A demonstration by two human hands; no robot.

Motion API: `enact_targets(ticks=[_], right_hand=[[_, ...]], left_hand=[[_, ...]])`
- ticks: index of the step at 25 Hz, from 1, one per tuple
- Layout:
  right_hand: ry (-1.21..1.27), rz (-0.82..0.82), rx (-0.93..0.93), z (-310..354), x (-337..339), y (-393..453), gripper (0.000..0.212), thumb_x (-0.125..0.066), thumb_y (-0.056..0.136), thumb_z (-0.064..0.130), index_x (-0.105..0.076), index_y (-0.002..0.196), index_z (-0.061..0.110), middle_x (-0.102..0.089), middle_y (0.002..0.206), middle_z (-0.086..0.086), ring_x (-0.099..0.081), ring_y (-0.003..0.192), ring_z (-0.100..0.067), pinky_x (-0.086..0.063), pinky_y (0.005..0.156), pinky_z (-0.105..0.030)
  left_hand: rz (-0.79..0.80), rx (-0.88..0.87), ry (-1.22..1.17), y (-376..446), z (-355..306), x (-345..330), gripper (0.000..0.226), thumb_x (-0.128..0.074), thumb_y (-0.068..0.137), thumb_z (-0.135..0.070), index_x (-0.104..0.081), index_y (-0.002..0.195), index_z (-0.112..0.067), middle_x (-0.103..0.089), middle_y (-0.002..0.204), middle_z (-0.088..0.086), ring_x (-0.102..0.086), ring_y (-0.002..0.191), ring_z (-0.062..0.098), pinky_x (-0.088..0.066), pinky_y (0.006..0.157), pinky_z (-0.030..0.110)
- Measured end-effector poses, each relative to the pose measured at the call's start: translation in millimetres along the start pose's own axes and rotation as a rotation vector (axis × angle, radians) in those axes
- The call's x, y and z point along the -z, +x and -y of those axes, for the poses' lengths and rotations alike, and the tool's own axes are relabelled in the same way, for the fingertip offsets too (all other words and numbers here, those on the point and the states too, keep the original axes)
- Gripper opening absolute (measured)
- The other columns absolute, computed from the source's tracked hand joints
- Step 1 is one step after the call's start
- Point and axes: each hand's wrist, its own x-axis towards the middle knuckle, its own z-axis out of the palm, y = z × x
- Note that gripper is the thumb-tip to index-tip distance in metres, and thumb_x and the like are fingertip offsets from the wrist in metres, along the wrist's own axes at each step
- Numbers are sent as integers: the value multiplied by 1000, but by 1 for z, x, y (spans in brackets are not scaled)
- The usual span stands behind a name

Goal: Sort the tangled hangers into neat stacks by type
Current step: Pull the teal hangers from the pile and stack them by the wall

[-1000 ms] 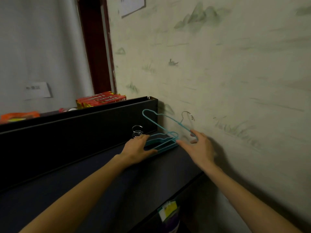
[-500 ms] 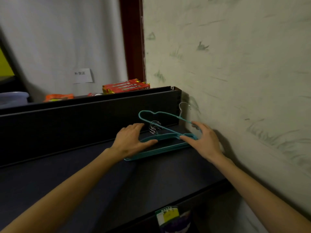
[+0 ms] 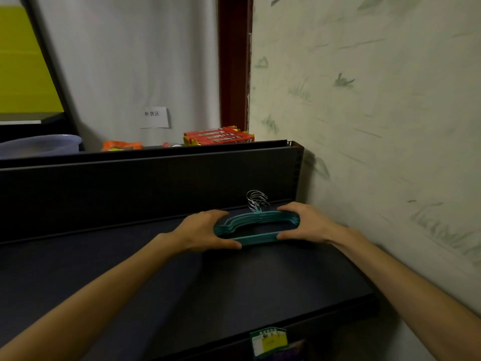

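Teal hangers (image 3: 256, 227) lie stacked on the shelf (image 3: 234, 287); I see my left hand (image 3: 203, 231) and right hand (image 3: 305, 225) grasping opposite ends, forearms stretched forward.

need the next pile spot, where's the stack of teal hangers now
Head view: stack of teal hangers lies on the dark shelf, between left hand and right hand, near the wall.

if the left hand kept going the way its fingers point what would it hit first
The left hand points right along the shelf, so it would likely press the teal hangers into the right hand.
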Motion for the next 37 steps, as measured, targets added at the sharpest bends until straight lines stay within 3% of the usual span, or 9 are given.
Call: enact_targets(ticks=[3,10,17,21,23,25,27,32,37], right_hand=[[-24,21,1,-3,3,4,84,-83,72,54,-51,143,22,-55,140,4,-53,123,-11,-43,104,-26],[-91,116,-12,-6,10,10,94,-86,70,48,-44,148,17,-52,145,-2,-52,129,-18,-42,108,-29],[-177,160,5,-14,9,24,97,-88,63,54,-47,145,21,-56,141,0,-55,124,-20,-46,105,-36],[-197,187,15,-20,6,33,98,-87,61,57,-47,144,23,-55,140,1,-54,124,-19,-46,105,-36],[-152,232,-22,-18,7,33,113,-88,62,56,-32,153,20,-47,150,-2,-48,133,-22,-40,111,-38],[-141,253,-77,-6,6,27,136,-86,58,64,-6,160,22,-27,163,-5,-30,147,-25,-28,120,-44],[-253,129,-75,23,-1,16,138,-74,60,77,5,160,24,-9,168,-2,-8,154,-25,-12,124,-51],[-267,-288,127,147,-72,-4,86,-47,97,55,0,160,20,-4,168,-2,11,154,-21,3,123,-49],[-91,-410,266,344,-181,13,80,-52,96,51,-18,158,15,-14,166,-6,4,154,-25,-3,124,-50]], left_hand=[[26,-40,73,6,-6,-1,86,-65,73,-78,-50,140,-27,-65,127,-6,-63,104,8,-56,88,31],[35,13,73,16,-13,-2,84,-72,71,-74,-52,137,-26,-65,125,-8,-63,104,10,-57,86,31],[63,176,32,19,-19,-3,51,-78,67,-69,-67,90,-25,-62,76,-9,-55,62,7,-40,51,24],[4,172,120,15,-16,-8,67,-68,67,-80,-66,105,-26,-64,96,-7,-60,80,10,-56,68,37],[0,140,174,10,-14,-11,77,-59,71,-84,-62,120,-25,-61,114,-5,-59,94,11,-56,78,35],[4,108,214,0,-12,-16,98,-44,75,-90,-45,145,-22,-44,149,2,-48,129,19,-43,106,39],[-67,111,185,-21,-9,-16,106,-31,78,-92,-19,159,-25,-13,167,3,-18,151,24,-14,124,45],[-299,157,403,-133,65,13,87,-13,92,-79,-8,161,-26,4,169,7,5,155,25,5,124,54],[-384,447,484,-334,204,59,84,-8,94,-76,-13,161,-25,1,169,9,3,155,26,7,124,53]])
